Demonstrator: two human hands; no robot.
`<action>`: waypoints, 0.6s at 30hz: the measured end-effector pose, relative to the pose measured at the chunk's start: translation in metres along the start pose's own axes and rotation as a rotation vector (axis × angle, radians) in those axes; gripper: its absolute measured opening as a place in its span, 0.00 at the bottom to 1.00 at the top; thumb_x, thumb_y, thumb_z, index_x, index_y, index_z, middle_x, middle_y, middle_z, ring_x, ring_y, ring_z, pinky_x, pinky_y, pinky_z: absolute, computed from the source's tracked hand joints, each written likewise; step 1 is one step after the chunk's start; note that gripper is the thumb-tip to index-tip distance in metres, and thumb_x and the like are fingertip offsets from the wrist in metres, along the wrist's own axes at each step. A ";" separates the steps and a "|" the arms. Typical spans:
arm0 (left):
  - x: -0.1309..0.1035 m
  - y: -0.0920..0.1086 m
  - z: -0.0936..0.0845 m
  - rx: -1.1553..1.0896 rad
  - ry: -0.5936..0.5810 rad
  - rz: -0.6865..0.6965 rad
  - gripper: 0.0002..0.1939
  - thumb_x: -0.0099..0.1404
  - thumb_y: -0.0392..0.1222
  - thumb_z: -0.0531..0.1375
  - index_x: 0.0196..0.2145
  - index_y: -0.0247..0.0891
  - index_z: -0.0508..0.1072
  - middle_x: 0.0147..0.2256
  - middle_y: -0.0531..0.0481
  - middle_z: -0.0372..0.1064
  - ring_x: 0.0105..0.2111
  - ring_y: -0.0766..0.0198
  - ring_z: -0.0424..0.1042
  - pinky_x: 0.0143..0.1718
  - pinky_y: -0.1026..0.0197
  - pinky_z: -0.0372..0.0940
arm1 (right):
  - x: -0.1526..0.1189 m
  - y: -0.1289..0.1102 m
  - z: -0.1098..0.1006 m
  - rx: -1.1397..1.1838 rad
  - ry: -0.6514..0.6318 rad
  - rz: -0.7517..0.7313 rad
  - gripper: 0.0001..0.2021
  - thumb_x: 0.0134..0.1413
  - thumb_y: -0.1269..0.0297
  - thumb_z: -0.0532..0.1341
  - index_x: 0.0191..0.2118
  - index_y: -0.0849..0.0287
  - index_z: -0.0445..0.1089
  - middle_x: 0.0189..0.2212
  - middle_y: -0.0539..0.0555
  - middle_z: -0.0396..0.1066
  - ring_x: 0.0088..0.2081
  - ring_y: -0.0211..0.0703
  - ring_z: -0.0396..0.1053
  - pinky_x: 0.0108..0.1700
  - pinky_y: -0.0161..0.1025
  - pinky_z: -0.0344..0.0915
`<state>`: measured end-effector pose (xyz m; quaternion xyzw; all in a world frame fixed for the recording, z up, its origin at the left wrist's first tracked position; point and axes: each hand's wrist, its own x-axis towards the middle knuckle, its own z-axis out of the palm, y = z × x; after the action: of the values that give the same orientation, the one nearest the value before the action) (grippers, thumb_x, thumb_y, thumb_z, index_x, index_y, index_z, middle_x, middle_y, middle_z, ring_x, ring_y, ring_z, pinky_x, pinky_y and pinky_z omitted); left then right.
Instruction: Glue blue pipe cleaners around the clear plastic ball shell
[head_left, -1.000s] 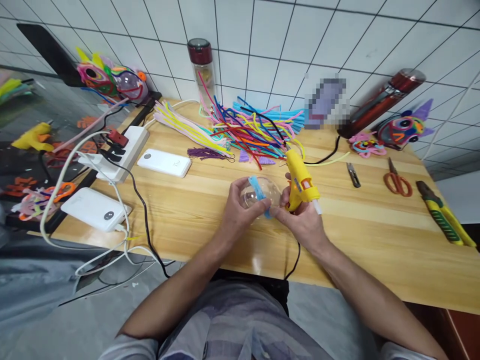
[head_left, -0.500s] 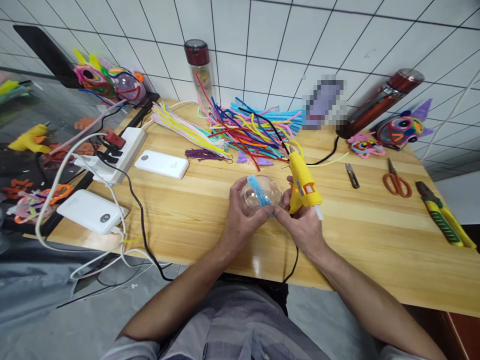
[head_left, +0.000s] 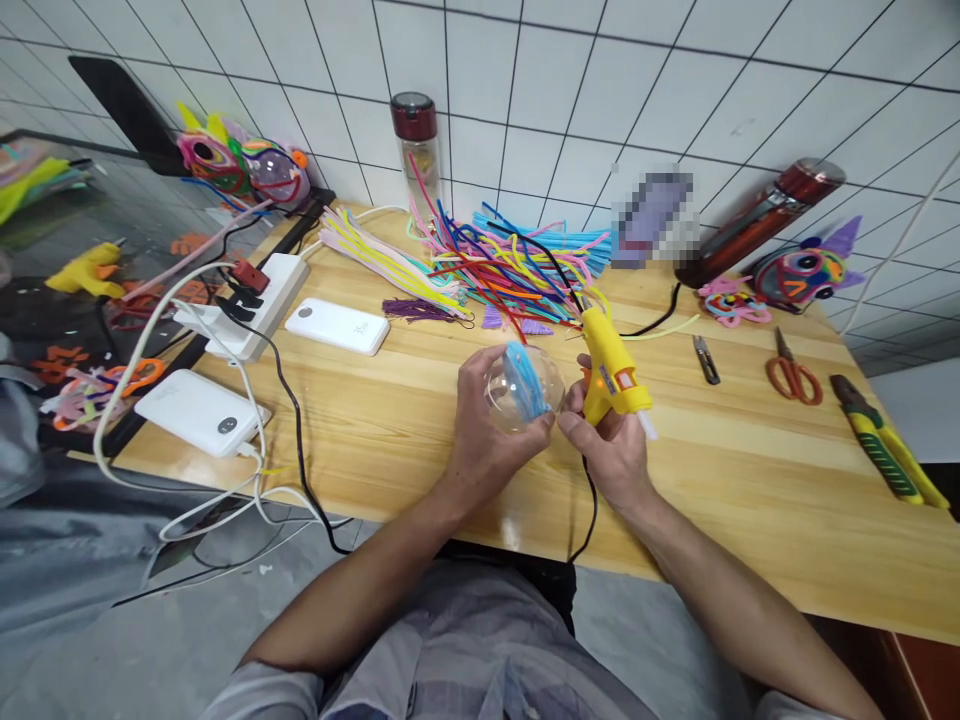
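My left hand [head_left: 487,420] is closed around a clear plastic ball [head_left: 551,375], its thumb at the lower right of the ball. Blue pipe cleaners [head_left: 527,380] run across the ball as a slanted band. Close by on the right, my right hand [head_left: 611,445] grips a yellow hot glue gun [head_left: 609,360], nozzle pointing up and away from me. A stub of clear glue stick [head_left: 648,426] pokes out of its back end. The right fingertips are beside the ball; whether they touch it I cannot tell.
Beyond my hands lies a pile of coloured pipe cleaners [head_left: 510,265]. White power banks [head_left: 337,326] and a power strip [head_left: 262,305] with trailing cables are on the left. Snips [head_left: 706,360], scissors [head_left: 792,370] and pliers [head_left: 877,440] lie on the right.
The ball has turned slightly in my left hand, so the blue band shows wider and steeper. My right fingertips have drawn back a little from the band's lower end.
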<state>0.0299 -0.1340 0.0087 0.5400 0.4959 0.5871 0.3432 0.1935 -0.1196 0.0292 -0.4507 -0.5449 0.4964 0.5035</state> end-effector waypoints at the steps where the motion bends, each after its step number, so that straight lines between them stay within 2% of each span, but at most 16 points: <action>1: 0.000 0.000 -0.001 0.053 0.006 0.045 0.43 0.61 0.44 0.73 0.68 0.48 0.59 0.69 0.38 0.61 0.67 0.47 0.70 0.64 0.42 0.75 | 0.001 -0.001 0.000 0.010 0.000 0.004 0.32 0.55 0.50 0.77 0.63 0.47 0.70 0.35 0.46 0.64 0.36 0.43 0.65 0.41 0.44 0.70; 6: 0.001 0.000 -0.004 0.205 0.001 0.221 0.45 0.61 0.40 0.72 0.70 0.48 0.58 0.69 0.38 0.60 0.71 0.44 0.65 0.64 0.42 0.74 | 0.002 -0.005 -0.001 0.044 -0.029 0.054 0.32 0.54 0.53 0.77 0.62 0.47 0.69 0.34 0.46 0.65 0.34 0.42 0.64 0.38 0.42 0.70; 10: 0.002 0.001 -0.003 0.271 0.027 0.333 0.44 0.61 0.41 0.72 0.70 0.49 0.58 0.68 0.38 0.61 0.72 0.44 0.63 0.65 0.40 0.74 | 0.002 -0.005 -0.002 0.049 -0.024 0.060 0.32 0.52 0.51 0.78 0.61 0.47 0.71 0.34 0.47 0.65 0.35 0.44 0.65 0.39 0.43 0.72; 18: 0.000 0.004 0.001 0.341 0.083 0.392 0.47 0.61 0.42 0.73 0.71 0.50 0.56 0.67 0.37 0.61 0.71 0.45 0.63 0.64 0.40 0.75 | 0.001 -0.002 -0.002 0.102 -0.036 0.030 0.37 0.53 0.43 0.77 0.65 0.44 0.68 0.36 0.48 0.65 0.36 0.46 0.65 0.41 0.46 0.73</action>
<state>0.0317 -0.1348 0.0120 0.6511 0.4874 0.5721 0.1063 0.1953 -0.1183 0.0313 -0.4234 -0.5211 0.5391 0.5084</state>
